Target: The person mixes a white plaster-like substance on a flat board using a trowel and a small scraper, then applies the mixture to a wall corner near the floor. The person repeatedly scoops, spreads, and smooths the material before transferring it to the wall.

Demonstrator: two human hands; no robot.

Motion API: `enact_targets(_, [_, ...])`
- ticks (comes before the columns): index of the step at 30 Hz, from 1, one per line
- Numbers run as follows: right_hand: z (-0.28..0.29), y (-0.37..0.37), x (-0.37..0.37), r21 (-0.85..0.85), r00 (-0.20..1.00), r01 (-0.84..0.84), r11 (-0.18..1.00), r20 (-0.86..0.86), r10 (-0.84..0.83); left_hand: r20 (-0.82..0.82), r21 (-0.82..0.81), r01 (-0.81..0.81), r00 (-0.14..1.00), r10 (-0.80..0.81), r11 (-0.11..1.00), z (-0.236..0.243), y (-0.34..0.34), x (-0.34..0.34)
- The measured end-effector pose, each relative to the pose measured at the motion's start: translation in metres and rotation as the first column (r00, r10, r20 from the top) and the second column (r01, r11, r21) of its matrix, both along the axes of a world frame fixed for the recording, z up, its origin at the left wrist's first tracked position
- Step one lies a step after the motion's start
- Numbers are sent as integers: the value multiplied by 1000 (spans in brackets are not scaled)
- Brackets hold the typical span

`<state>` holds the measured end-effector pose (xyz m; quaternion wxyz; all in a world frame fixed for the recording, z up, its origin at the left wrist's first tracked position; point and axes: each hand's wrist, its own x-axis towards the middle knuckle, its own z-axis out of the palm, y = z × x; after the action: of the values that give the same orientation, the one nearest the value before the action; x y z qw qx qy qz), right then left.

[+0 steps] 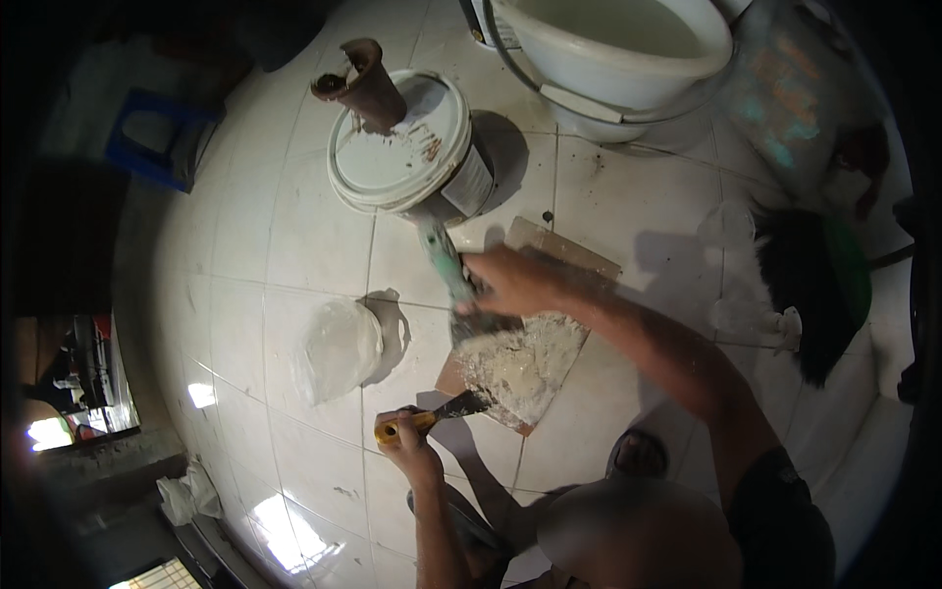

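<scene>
My right hand point(510, 282) is closed on a green-handled trowel point(446, 260). Its blurred blade reaches into a heap of pale, crumbly powder mix point(520, 368). The heap lies on a brown flat board or tile point(564, 245) on the floor. Nearer to me, my left hand point(410, 455) grips a putty knife point(417, 424) by its yellow handle. That knife's dark blade points right, its tip at the near left edge of the heap. Left of the board, a clear plastic bag point(339, 348) holding something whitish stands on the floor.
Beyond the board stands a lidded white bucket point(397, 187) with a broken brown pipe-like piece point(373, 93) on it. A large white tub point(618, 74) is at the far right. A black-bristled broom point(805, 275) lies right; a blue stool point(162, 137) stands far left.
</scene>
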<state>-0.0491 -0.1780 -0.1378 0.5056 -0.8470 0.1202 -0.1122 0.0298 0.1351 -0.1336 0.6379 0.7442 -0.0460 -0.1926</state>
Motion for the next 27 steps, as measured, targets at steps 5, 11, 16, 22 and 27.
enact_targets(5, [4, -16, 27, -9, 971, -212, 977, -117, 210, 1, -8, -43, 999, 43, 999, -3, -1, -3])
enact_targets(11, [-1, -3, 26, 157, 929, -298, 942, -181, 324, -22, -8, -70, 997, 70, 997, -5, 1, -5])
enact_targets(16, [12, 10, 5, -35, 988, -157, 987, -14, 156, -6, -25, -59, 998, 59, 998, 0, -3, -5])
enact_targets(22, [30, 56, -76, -150, 977, -124, 981, -194, 94, 29, -17, -20, 999, 20, 1000, 1, -9, -5])
enact_targets(27, [36, 104, -139, -448, 973, -7, 894, 203, 109, 92, 40, 37, 995, -41, 998, 0, -9, 0])
